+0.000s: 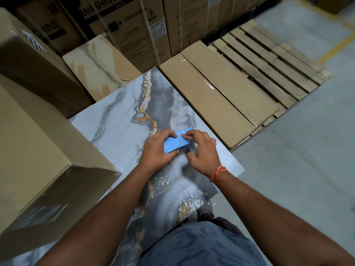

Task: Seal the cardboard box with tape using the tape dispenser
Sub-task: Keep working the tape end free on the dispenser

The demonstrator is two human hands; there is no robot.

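Observation:
A blue tape dispenser [175, 143] is held over a marble-patterned slab [119, 127]. My left hand [158, 148] grips its left side from below and behind. My right hand [201, 150] touches its right end, thumb and forefinger pinching near the tape's edge, where a bit of clear tape shows. A large plain cardboard box [38, 160] stands to my left on the slab, its flaps closed. The tape roll itself is mostly hidden by my fingers.
Flat cardboard boxes [217, 96] wrapped in clear film lie on a wooden pallet [272, 60] to the right. Tall printed cartons [130, 29] line the back. Another box [28, 60] stands at far left. Grey concrete floor [307, 160] spreads to the right.

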